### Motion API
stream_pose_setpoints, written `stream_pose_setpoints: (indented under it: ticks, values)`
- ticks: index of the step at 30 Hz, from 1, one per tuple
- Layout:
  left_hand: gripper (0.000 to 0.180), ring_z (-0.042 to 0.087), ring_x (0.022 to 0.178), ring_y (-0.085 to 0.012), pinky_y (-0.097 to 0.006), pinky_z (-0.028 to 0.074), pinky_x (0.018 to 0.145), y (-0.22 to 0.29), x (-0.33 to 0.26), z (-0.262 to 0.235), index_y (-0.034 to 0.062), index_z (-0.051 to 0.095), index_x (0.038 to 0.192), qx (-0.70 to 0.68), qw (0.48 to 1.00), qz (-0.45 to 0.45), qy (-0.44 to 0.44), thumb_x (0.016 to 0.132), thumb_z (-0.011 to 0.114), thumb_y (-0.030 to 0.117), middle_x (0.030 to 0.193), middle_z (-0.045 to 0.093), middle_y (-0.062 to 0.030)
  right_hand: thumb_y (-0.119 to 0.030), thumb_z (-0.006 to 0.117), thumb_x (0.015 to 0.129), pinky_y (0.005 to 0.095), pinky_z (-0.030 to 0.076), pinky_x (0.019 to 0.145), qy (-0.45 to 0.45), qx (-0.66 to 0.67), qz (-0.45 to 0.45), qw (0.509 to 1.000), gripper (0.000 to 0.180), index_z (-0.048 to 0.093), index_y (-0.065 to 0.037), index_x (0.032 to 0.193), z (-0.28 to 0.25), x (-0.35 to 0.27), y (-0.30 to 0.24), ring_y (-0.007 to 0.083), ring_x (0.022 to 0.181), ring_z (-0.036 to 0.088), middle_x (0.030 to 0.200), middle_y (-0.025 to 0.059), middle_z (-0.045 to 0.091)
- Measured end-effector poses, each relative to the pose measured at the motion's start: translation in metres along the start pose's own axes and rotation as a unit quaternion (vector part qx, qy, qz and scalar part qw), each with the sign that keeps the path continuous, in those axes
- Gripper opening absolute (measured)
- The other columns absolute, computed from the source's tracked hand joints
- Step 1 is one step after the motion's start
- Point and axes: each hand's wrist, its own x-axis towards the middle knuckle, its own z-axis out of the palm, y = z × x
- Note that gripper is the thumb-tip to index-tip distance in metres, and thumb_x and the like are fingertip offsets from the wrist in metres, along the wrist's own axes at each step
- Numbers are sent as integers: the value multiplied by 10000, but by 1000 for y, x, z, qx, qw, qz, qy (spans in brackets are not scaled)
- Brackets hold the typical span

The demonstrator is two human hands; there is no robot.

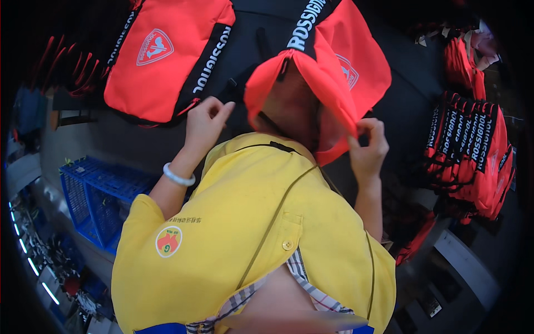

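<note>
A red bag (356, 61) with black trim lies on the dark table in front of me, its mouth spread wide so that the inside shows. My right hand (370, 146) pinches the rim at the bag's near right corner. My left hand (207, 119) is to the left of the opening, apart from this bag, with its fingers curled in; whether anything small is between the fingertips I cannot make out. Just beyond it lies a second red bag (167, 67), flat, with black side bands and a pale shield emblem.
Several red and black bags (473, 150) are piled at the right, with more red fabric (464, 67) behind them. A blue plastic crate (103, 195) stands at the lower left. Red-edged black pieces (72, 69) are bunched at the far left. The table (411, 100) is dark.
</note>
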Motion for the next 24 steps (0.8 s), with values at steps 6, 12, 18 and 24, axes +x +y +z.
stream_pose_setpoints:
  ticks: [6,12,18,24]
  values:
    - [470,599,1112,-199,-339,462,971,50,32,54,27,582,1177,-462,813,-197,-296,1000,449,441,1157,624,-111,90,728,627,357,488,592,-86,102,-64,989,308,555,-22,856,66,-40,-10,294,673,594,774,135,566]
    - [473,561,1158,-226,-387,394,1051,86,41,76,15,555,1214,-626,675,-281,-273,962,540,414,1252,597,-111,110,702,613,372,484,642,-79,135,-40,987,318,530,-16,850,65,-64,4,306,752,588,796,138,556]
    - [375,591,1120,-239,-409,416,1031,97,37,86,20,593,1155,-721,547,-276,-324,972,536,342,1180,638,-114,106,663,654,344,473,697,-108,208,92,968,268,514,-13,844,60,-76,7,279,784,576,794,121,533]
    - [363,571,1160,-248,-421,416,1047,104,34,76,4,559,1216,-684,565,-237,-395,956,564,258,1227,614,-124,5,623,801,295,475,770,-265,359,198,873,189,591,6,987,14,-48,4,179,867,607,910,94,611]
